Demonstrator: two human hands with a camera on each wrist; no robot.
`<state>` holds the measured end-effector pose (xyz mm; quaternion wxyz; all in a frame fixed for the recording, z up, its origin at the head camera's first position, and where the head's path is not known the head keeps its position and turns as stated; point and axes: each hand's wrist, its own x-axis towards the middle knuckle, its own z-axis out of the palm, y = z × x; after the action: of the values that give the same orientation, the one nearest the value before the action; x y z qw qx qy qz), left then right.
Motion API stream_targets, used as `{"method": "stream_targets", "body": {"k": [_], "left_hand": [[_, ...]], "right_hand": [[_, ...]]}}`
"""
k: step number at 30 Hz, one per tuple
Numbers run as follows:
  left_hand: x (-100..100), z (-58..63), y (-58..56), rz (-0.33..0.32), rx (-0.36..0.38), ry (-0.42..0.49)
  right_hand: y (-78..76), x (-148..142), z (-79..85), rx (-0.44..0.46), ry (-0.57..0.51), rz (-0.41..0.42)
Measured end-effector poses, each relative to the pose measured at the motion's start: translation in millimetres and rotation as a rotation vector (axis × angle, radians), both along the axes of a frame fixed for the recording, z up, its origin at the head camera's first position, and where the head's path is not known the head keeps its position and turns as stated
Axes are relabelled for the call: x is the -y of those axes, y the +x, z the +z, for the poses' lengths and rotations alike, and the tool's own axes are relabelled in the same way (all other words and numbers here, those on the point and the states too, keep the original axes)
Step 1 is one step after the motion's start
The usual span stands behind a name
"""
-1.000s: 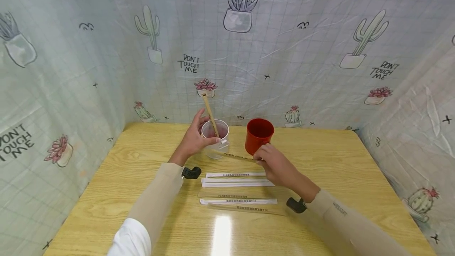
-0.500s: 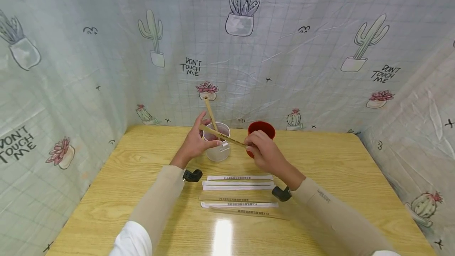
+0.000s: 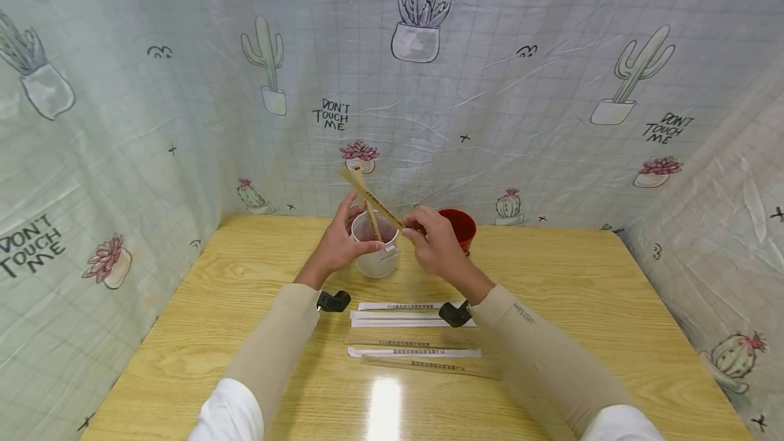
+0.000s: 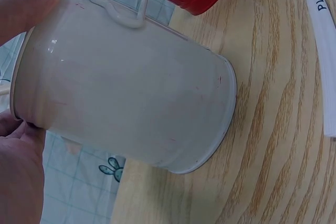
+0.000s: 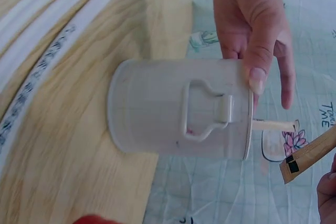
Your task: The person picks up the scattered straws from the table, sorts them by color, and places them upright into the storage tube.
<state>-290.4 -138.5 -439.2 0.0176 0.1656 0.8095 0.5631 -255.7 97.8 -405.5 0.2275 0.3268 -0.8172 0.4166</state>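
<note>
My left hand [image 3: 338, 242] grips the rim of a small white bucket [image 3: 376, 265], thumb on the near side, as the left wrist view shows. The bucket stands upright on the table, a little handle [image 5: 191, 111] on its wall. A brown paper-wrapped straw [image 3: 374, 225] leans inside it and sticks out past the rim. My right hand [image 3: 437, 245] pinches a second brown-wrapped straw [image 3: 384, 212] by its lower end, slanting up and left over the bucket. In the right wrist view this straw's dark-marked end [image 5: 293, 164] is close to my right fingertips [image 5: 326, 198].
Right of the white bucket stands a red bucket [image 3: 461, 224], partly behind my right hand. Several white-wrapped straws [image 3: 404, 323] and two brown-wrapped straws [image 3: 398, 342] lie in rows on the wooden table [image 3: 245, 257]. A patterned cloth [image 3: 490, 87] hangs behind.
My right hand has moved left and up with its straw, from beside the red bucket to the white one. The straw has swung from nearly level to steep. My left hand keeps its grip.
</note>
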Motion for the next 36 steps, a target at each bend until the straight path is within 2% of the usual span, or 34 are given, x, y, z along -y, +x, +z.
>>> {"method": "stream_targets", "body": {"k": [3, 9, 13, 18, 24, 31, 36], "left_hand": [[0.6, -0.9, -1.8, -0.008, -0.007, 0.015], [0.9, -3.9, -3.9, -0.016, 0.002, 0.02], [0.6, -3.0, -3.1, -0.004, 0.004, 0.004], [1.1, -1.5, -2.3, -0.001, 0.005, 0.009], [1.2, -3.4, -3.9, -0.024, 0.004, 0.059], [1.3, -3.8, -3.6, -0.023, 0.003, 0.067], [0.9, -3.9, -3.4, -0.018, 0.004, 0.075]], "right_hand": [[-7.1, 8.8, 2.3, 0.069, -0.049, -0.008], [-18.3, 25.9, 8.8, 0.266, -0.181, -0.034], [-25.9, 35.8, 13.7, 0.315, -0.234, -0.05], [-33.2, 44.6, 14.6, 0.331, -0.231, -0.072], [-36.5, 49.1, 0.7, 0.4, -0.226, -0.103], [-40.5, 47.9, -13.8, 0.444, -0.098, -0.188], [-43.4, 47.5, -16.5, 0.449, -0.065, -0.189]]}}
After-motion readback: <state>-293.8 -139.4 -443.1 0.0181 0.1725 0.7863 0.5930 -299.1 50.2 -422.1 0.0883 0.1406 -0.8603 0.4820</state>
